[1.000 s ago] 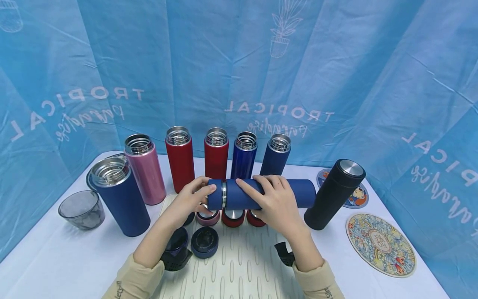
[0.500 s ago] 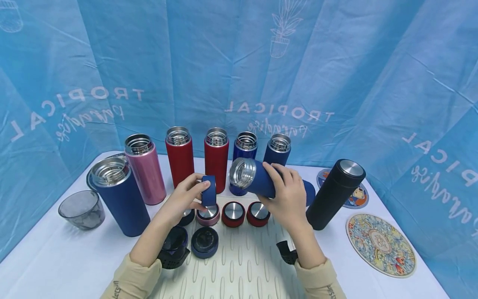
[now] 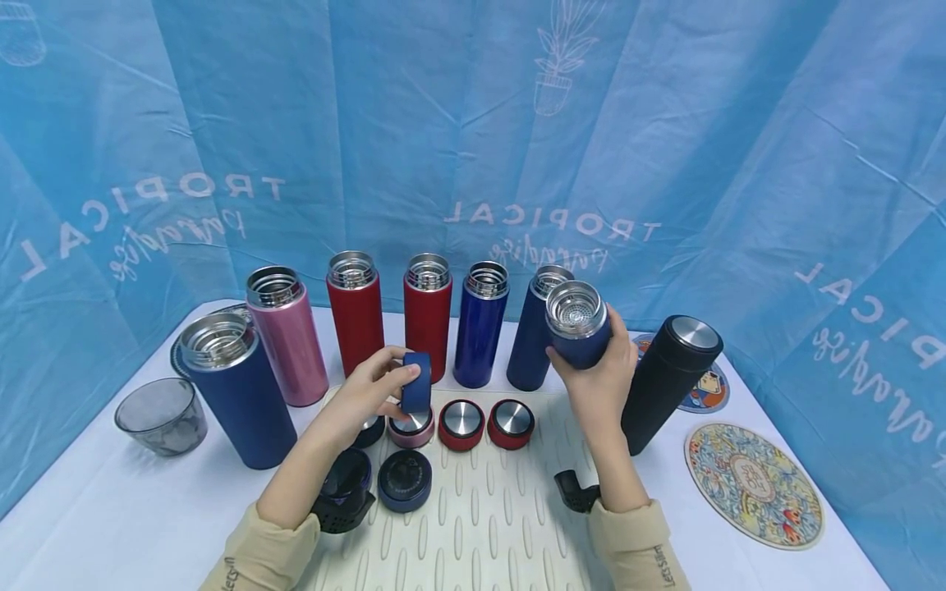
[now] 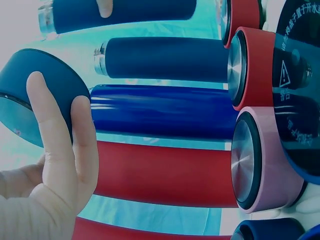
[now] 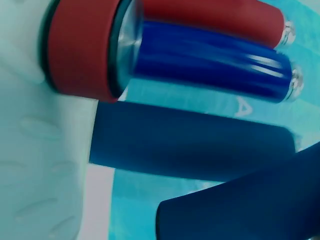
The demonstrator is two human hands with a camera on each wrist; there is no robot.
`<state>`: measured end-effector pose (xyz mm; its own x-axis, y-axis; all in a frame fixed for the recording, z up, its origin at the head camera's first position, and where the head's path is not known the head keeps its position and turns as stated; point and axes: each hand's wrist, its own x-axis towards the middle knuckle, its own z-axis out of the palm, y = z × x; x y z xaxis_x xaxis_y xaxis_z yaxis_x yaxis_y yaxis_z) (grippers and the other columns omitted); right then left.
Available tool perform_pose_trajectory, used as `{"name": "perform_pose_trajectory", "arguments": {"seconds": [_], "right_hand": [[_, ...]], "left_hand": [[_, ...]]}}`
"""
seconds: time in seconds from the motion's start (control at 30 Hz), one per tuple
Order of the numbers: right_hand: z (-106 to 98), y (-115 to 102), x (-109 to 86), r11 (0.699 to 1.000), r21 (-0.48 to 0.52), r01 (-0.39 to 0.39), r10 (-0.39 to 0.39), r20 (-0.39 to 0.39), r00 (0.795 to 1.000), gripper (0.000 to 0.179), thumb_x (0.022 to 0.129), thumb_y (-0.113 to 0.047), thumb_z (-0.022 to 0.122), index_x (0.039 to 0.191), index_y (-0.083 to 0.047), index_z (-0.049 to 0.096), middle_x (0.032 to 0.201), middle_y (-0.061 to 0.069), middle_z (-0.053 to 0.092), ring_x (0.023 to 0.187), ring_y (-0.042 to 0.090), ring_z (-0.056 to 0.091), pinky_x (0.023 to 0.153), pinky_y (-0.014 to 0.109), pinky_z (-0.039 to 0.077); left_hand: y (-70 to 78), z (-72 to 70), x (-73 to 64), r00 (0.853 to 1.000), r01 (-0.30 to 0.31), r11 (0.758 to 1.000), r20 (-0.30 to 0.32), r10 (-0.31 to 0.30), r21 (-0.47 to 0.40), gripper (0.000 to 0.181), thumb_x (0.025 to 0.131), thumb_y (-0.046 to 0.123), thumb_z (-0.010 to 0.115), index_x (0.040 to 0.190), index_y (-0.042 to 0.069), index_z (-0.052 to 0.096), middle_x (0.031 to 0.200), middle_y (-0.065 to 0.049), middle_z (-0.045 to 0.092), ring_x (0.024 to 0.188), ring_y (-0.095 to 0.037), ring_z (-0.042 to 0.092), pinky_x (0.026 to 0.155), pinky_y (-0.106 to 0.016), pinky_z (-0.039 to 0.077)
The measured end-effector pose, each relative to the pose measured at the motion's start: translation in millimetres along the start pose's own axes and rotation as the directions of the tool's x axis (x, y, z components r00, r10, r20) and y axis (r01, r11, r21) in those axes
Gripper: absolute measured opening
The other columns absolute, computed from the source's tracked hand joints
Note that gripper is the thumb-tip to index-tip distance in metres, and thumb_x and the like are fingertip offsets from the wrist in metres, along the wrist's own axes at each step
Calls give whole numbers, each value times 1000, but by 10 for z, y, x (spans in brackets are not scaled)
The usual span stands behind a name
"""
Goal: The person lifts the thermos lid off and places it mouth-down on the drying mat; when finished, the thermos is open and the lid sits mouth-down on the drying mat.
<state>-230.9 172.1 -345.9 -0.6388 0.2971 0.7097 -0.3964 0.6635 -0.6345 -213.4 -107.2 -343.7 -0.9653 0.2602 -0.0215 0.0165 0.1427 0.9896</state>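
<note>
My left hand [image 3: 369, 392] pinches a dark blue bottle lid [image 3: 417, 384] on its edge, just above the row of lids on the mat. In the left wrist view, fingers rest across the side of this lid [image 4: 56, 72]. At the right, my right hand [image 3: 602, 382] grips a dark blue thermos bottle [image 3: 589, 349], lidless, with its steel mouth up and a perforated strainer inside. Behind the held bottle stands another dark blue bottle [image 3: 530, 336]. The right wrist view shows the held bottle's lower body [image 5: 235, 205] tilted, but not the hand.
Uncapped red [image 3: 355, 328], pink [image 3: 291, 345], glossy blue [image 3: 480, 336] and large navy [image 3: 244, 402] bottles stand behind. A capped black bottle [image 3: 668, 377] is at right. Several lids, including a red one [image 3: 512, 424], lie on the ribbed mat [image 3: 473, 525]. A grey glass [image 3: 163, 419] stands left.
The lid and the blue bottle, joined a second ago, have come apart. My right hand has moved the bottle right and turned it from lying sideways to mouth up. The left hand stays nearly in place.
</note>
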Motion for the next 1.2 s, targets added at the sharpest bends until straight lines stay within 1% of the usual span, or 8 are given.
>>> {"name": "perform_pose_trajectory", "arguments": {"seconds": [0.07, 0.2, 0.43, 0.53, 0.67, 1.0, 1.13, 1.2], "right_hand": [[9, 45, 9, 999, 22, -40, 40, -11, 999, 86, 65, -8, 82, 137, -14, 35, 132, 14, 44, 121, 32, 35, 95, 57, 31], [40, 133, 15, 996, 27, -81, 82, -38, 996, 87, 66, -7, 81, 138, -13, 34, 133, 15, 43, 122, 32, 35, 97, 56, 29], [137, 300, 45, 988, 60, -141, 146, -85, 986, 84, 68, -7, 80, 138, -13, 33, 135, 14, 39, 125, 30, 33, 100, 54, 26], [187, 379, 72, 985, 67, -160, 166, -103, 981, 83, 69, -9, 79, 138, -11, 32, 136, 13, 38, 125, 28, 32, 102, 51, 24], [260, 479, 90, 978, 64, -197, 203, -119, 972, 83, 71, -11, 78, 138, -10, 30, 137, 13, 36, 127, 28, 31, 105, 50, 21], [363, 629, 168, 941, 66, -333, 339, -134, 931, 88, 73, -14, 77, 143, -10, 24, 140, 15, 32, 127, 32, 29, 105, 50, 20], [375, 663, 218, 922, 64, -381, 387, -130, 913, 90, 74, -15, 76, 145, -12, 21, 143, 14, 29, 129, 33, 28, 106, 51, 19], [379, 673, 245, 911, 59, -409, 414, -124, 902, 91, 75, -18, 76, 146, -14, 18, 144, 14, 26, 131, 33, 26, 107, 52, 19]], "left_hand": [[-2, -3, -2, 1000, -5, 1000, 7, 5, 0, 46, 94, 28, 51, 128, -1, 40, 113, -25, 47, 82, -25, 60, 70, -41, 55], [-2, -6, -6, 1000, -14, 1000, 19, 14, -3, 46, 94, 28, 51, 127, -2, 40, 112, -25, 48, 82, -25, 60, 70, -42, 55], [13, 0, -7, 1000, 0, 1000, 0, 0, 8, 46, 94, 28, 52, 128, 0, 40, 114, -25, 48, 88, -30, 58, 71, -43, 55], [13, -1, -5, 1000, -3, 1000, 8, 3, 9, 46, 93, 28, 52, 128, 0, 40, 113, -24, 48, 87, -29, 58, 71, -42, 55], [8, -4, -6, 1000, -9, 1000, 30, 9, 13, 46, 93, 30, 52, 127, 0, 41, 111, -23, 49, 83, -25, 59, 72, -41, 55], [5, -2, -10, 999, -4, 1000, 44, 3, 23, 48, 93, 30, 52, 130, 1, 40, 110, -21, 49, 77, -22, 63, 70, -39, 55], [0, -3, -9, 998, -17, 1000, 53, 16, 22, 48, 93, 29, 53, 130, 1, 41, 108, -21, 49, 76, -22, 63, 70, -40, 55], [-6, 0, -11, 998, -35, 998, 57, 32, 43, 47, 91, 28, 56, 129, 3, 43, 107, -19, 49, 78, -21, 62, 69, -40, 55]]}}
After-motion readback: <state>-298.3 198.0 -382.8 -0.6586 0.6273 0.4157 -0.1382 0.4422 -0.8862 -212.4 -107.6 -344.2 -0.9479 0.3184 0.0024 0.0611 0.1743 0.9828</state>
